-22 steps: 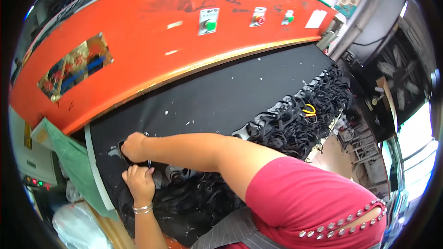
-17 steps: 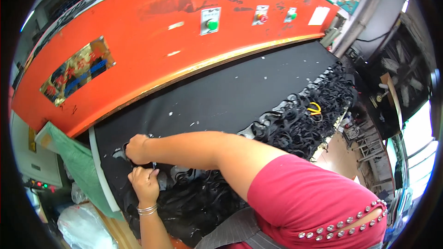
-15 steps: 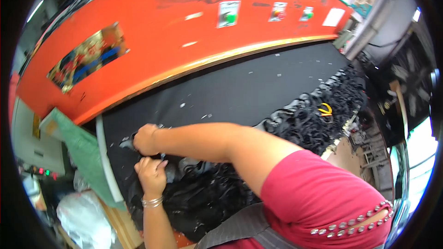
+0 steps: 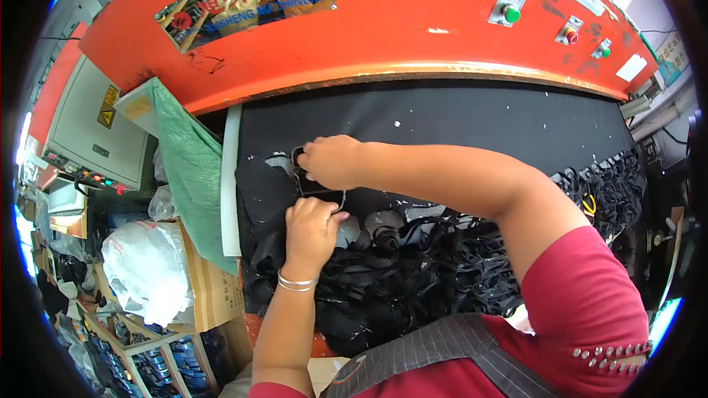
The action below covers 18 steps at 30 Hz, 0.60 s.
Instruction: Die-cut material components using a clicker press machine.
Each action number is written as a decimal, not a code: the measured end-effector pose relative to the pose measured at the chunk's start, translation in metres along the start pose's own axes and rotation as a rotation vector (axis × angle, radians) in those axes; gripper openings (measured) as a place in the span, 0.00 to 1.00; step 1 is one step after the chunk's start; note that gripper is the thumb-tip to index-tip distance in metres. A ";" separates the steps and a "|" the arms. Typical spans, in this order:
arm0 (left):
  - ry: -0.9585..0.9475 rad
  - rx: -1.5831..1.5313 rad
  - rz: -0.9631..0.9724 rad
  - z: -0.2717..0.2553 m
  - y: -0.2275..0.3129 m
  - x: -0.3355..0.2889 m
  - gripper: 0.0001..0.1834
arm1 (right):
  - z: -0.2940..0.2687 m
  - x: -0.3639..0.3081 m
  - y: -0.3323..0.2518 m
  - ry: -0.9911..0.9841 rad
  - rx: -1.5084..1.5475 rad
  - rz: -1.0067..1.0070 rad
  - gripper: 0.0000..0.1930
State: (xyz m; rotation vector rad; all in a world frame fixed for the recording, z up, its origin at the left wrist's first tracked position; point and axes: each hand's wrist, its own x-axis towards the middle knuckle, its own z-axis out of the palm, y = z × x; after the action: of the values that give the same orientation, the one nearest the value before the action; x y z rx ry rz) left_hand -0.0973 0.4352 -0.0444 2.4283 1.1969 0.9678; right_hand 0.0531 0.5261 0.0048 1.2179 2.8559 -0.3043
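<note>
A thin-edged metal cutting die (image 4: 298, 170) lies on the black sheet material (image 4: 457, 125), near its left end. My right hand (image 4: 330, 161) has its fingers curled over the die's far end. Just below, my left hand (image 4: 311, 227) is closed at the die's near edge, its thumb towards the right. Parts of the die are hidden under both hands. Grey gaps show in the sheet beside my hands, and tangled black offcut strips (image 4: 413, 280) are heaped on the near side.
An orange press beam (image 4: 398, 22) with buttons spans the far side. A white board edge (image 4: 231, 184) and green cloth (image 4: 181, 169) border the left. Yellow-handled snips (image 4: 588, 204) lie on the offcuts at right. A plastic-covered carton (image 4: 214, 287) stands at lower left.
The view has swung left and levelled, so the press and sheet appear shifted right. My hands remain close together at the sheet's left end, and the die's outline now shows more clearly.
</note>
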 end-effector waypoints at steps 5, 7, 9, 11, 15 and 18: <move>-0.053 0.055 0.003 -0.015 0.014 -0.001 0.08 | 0.010 -0.081 0.000 0.235 0.067 -0.198 0.18; -0.037 0.064 0.063 -0.024 0.022 0.008 0.05 | 0.019 -0.086 0.001 0.446 0.120 -0.246 0.20; -0.172 0.128 0.117 -0.020 0.029 0.011 0.04 | 0.023 -0.096 -0.015 0.446 0.227 -0.113 0.21; -0.130 0.095 0.127 -0.021 0.032 0.002 0.04 | 0.034 -0.096 -0.013 0.455 0.353 -0.144 0.21; -0.208 0.062 0.032 -0.022 0.063 0.014 0.10 | 0.032 -0.113 0.009 0.623 0.401 -0.292 0.23; -0.116 0.143 0.176 -0.017 0.075 0.014 0.05 | 0.018 -0.134 0.006 0.575 0.414 -0.259 0.22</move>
State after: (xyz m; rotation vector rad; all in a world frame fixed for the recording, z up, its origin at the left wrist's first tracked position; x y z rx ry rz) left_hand -0.0575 0.3984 0.0115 2.6994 1.0603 0.7984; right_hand 0.1500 0.4313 -0.0012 1.1273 3.5979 -0.6811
